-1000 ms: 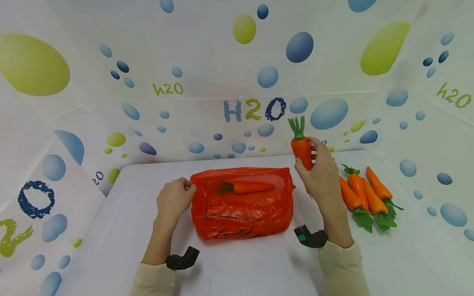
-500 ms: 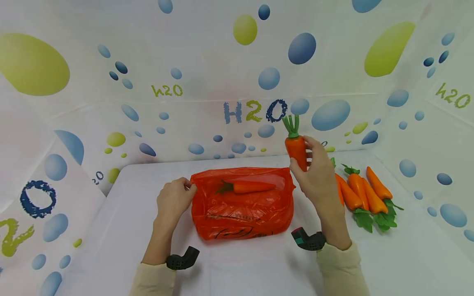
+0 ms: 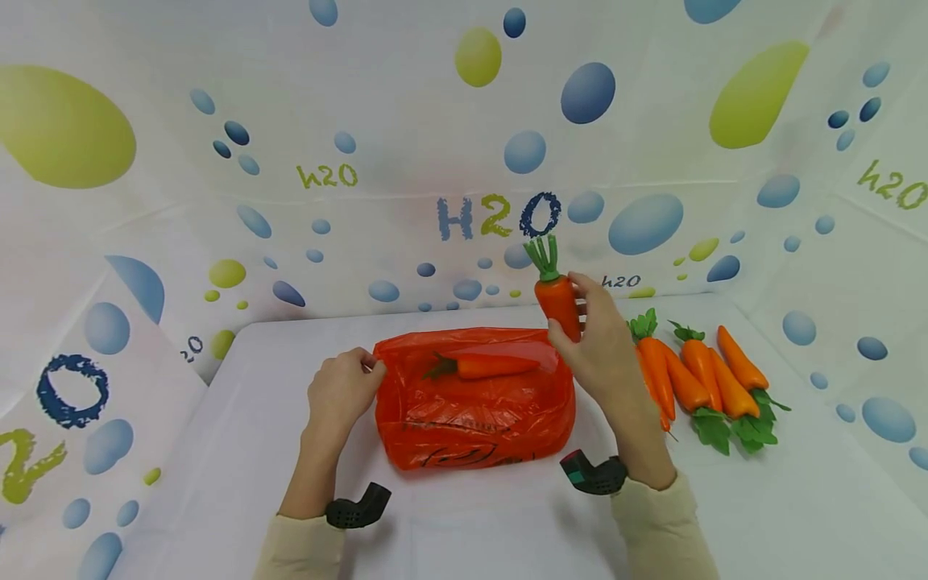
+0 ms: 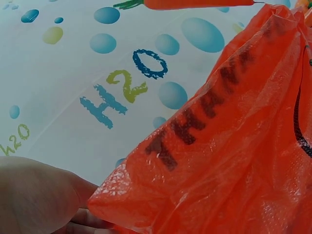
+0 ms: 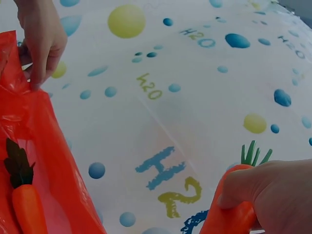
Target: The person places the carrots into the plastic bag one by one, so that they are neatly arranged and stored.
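A red plastic bag [image 3: 471, 427] lies mid-table with its mouth spread, and one carrot [image 3: 493, 366] rests inside it. My left hand [image 3: 344, 391] pinches the bag's upper left edge; the left wrist view shows the thumb on that corner [image 4: 117, 204]. Above the bag's far right corner, my right hand [image 3: 605, 346] holds another carrot [image 3: 557, 302] between thumb and fingers, its green stem end pointing up. The right wrist view shows the thumb pressed along this held carrot [image 5: 229, 214].
Several carrots [image 3: 696, 374] with leafy tops lie in a group on the right of the white table [image 3: 471, 532]. A white wall sheet [image 3: 406, 97] with blue and green spots stands behind. Each wrist carries a black camera [image 3: 358, 506].
My right hand has moved left with the carrot, from beside the bag to over its far right corner. More of the carrots on the right now shows. The left hand stays put.
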The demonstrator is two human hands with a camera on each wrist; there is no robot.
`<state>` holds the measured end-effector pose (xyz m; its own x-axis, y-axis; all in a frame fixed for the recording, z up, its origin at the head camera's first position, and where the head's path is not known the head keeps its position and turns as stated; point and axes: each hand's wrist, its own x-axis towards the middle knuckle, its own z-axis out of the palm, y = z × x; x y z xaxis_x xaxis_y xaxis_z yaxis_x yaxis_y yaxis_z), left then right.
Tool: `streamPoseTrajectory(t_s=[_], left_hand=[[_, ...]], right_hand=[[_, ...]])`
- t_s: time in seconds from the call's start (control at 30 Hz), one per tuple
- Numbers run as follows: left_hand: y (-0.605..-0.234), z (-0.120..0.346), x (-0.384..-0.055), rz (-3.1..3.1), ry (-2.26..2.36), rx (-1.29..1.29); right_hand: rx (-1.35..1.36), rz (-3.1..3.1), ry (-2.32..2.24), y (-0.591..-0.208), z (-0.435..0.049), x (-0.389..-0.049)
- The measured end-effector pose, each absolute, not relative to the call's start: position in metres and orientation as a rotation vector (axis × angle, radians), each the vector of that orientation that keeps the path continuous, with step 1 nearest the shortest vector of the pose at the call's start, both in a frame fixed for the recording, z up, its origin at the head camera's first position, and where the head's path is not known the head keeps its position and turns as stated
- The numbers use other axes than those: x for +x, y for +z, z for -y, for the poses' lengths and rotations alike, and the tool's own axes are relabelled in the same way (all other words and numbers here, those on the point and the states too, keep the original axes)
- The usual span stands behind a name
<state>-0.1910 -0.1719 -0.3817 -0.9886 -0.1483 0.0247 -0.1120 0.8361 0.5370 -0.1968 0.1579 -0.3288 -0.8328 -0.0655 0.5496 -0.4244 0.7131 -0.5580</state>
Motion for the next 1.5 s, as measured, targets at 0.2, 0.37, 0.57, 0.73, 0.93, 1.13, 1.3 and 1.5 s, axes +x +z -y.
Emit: streamPoseTrajectory(t_s=[0.2,0.37,0.57,0.73,0.93,1.13,1.3,1.5], left_hand=[[-0.383,0.172,-0.19,2.941,-0.856,0.194],[-0.384,0.172,-0.19,2.942,-0.859,0.191],[-0.385,0.172,-0.189,2.938,-0.855,0.18],[-0.386,0.173,-0.188,2.942,-0.855,0.183],[-0.387,0.173,-0.187,2.942,-0.856,0.183],[-0.388,0.173,-0.186,2.938,-0.844,0.176],[-0.388,0.173,-0.186,2.935,-0.844,0.173],[-0.388,0.174,-0.186,2.933,-0.85,0.169]], right_hand=[[0.41,2.474,0.902,-0.332,-0.152,-0.196],[0.421,2.513,0.869,-0.335,-0.15,-0.194],[0.425,2.563,0.85,-0.338,-0.15,-0.193],[0.403,2.639,0.845,-0.342,-0.149,-0.194],[0.397,2.689,0.826,-0.348,-0.149,-0.195],[0.423,2.677,0.784,-0.351,-0.147,-0.194],[0.446,2.672,0.764,-0.352,-0.145,-0.194],[0.467,2.701,0.763,-0.352,-0.141,-0.195]])
